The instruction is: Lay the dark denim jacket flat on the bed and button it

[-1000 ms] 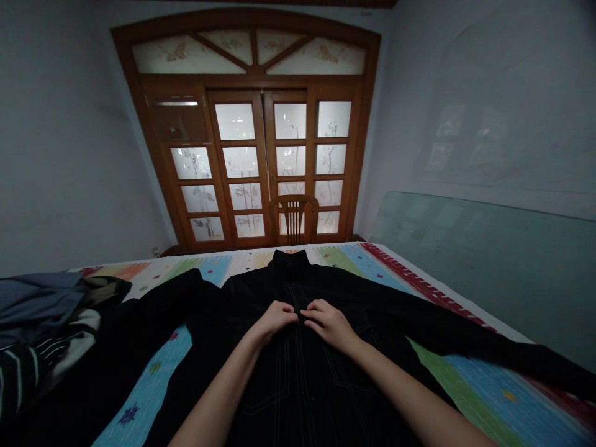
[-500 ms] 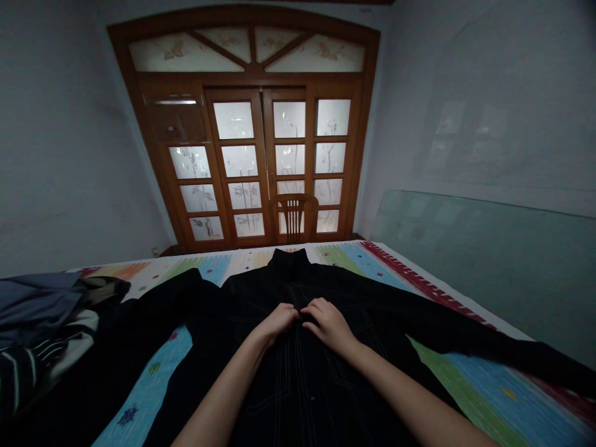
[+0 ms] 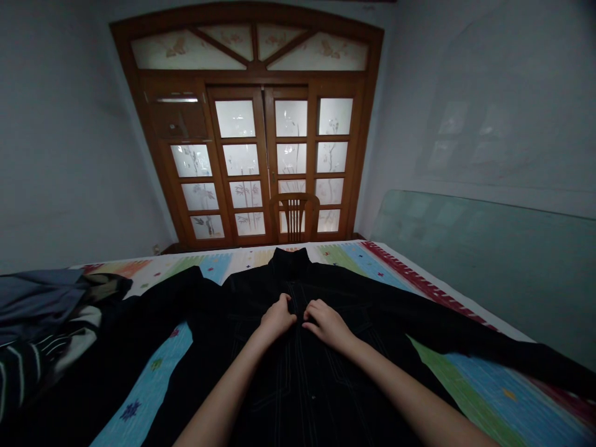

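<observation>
Your left hand point(image 3: 277, 318) and right hand point(image 3: 327, 325) grip black denim jacket point(image 3: 298, 388) on bed
Both hands curl closed at the placket point(image 3: 295, 298); multicoloured bedspread point(image 3: 151, 372) lies beneath.

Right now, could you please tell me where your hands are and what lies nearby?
Left hand, right hand: on black jacket front, on bedspread. Clothes pile to the left.

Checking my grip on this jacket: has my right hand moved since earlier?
Yes, slightly: the right hand has drawn back towards me, farther from the wooden chair.
</observation>
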`<state>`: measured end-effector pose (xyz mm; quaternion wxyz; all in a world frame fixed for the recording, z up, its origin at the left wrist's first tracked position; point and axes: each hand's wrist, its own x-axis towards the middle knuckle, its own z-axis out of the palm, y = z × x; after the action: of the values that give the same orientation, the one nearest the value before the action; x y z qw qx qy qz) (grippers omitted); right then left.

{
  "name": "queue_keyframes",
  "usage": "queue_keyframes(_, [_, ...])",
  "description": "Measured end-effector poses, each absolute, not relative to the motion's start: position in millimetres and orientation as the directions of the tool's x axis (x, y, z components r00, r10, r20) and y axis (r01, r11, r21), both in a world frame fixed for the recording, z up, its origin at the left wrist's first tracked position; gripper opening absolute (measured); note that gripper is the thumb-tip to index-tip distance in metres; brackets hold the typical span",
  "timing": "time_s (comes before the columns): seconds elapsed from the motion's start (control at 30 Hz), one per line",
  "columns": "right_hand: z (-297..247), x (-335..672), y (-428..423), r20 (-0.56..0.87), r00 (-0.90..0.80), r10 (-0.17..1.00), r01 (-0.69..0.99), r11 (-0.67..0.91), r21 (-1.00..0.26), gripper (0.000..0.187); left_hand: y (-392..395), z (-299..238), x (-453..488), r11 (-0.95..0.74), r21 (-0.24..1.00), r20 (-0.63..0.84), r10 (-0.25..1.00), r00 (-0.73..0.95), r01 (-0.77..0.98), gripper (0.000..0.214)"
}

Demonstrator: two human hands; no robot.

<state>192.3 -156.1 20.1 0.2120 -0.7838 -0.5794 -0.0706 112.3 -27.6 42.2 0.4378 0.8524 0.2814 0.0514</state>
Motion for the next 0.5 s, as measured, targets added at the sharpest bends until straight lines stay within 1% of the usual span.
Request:
queue_keyframes(0.07, [19.6, 191.9, -155.5, 0.343, 0.354, 0.87, 0.926, -0.276, -0.256, 0.002, -27.7, 47.2, 110.1, -0.55, 0.695, -0.108, 0.557, 0.824, 0.463, 0.036])
queue_keyframes(0.17, [19.9, 190.3, -156.2, 0.345, 0.363, 0.866, 0.924, -0.287, -0.252, 0.004, -34.4, 55.5, 105.2, -0.645, 0.602, -0.048, 0.559, 0.828, 0.471, 0.027])
queue_keyframes(0.23, [21.4, 187.6, -158.2, 0.347, 0.372, 0.861, 0.922, -0.298, -0.248, 0.009, -42.9, 61.4, 97.7, -0.701, 0.56, -0.037, 0.512, 0.858, 0.442, 0.017])
queue_keyframes(0.33, [26.7, 176.9, -165.0, 0.346, 0.42, 0.839, 0.902, -0.345, -0.258, 0.015, -58.7, 72.1, 76.8, -0.774, 0.507, -0.066, 0.403, 0.913, 0.379, 0.003])
queue_keyframes(0.37, [29.5, 170.5, -168.5, 0.347, 0.442, 0.827, 0.892, -0.364, -0.268, 0.016, -63.8, 76.3, 67.8, -0.808, 0.468, -0.072, 0.368, 0.927, 0.357, 0.004])
queue_keyframes(0.43, [36.3, 153.1, -176.7, 0.321, 0.474, 0.82, 0.875, -0.396, -0.279, 0.015, -72.5, 84.6, 49.3, -0.881, 0.359, -0.075, 0.301, 0.951, 0.307, 0.012])
queue_keyframes(0.5, [44.2, 130.9, -185.5, 0.232, 0.465, 0.854, 0.877, -0.409, -0.252, 0.016, -78.7, 91.3, 33.2, -0.929, 0.259, -0.08, 0.251, 0.965, 0.263, 0.019])
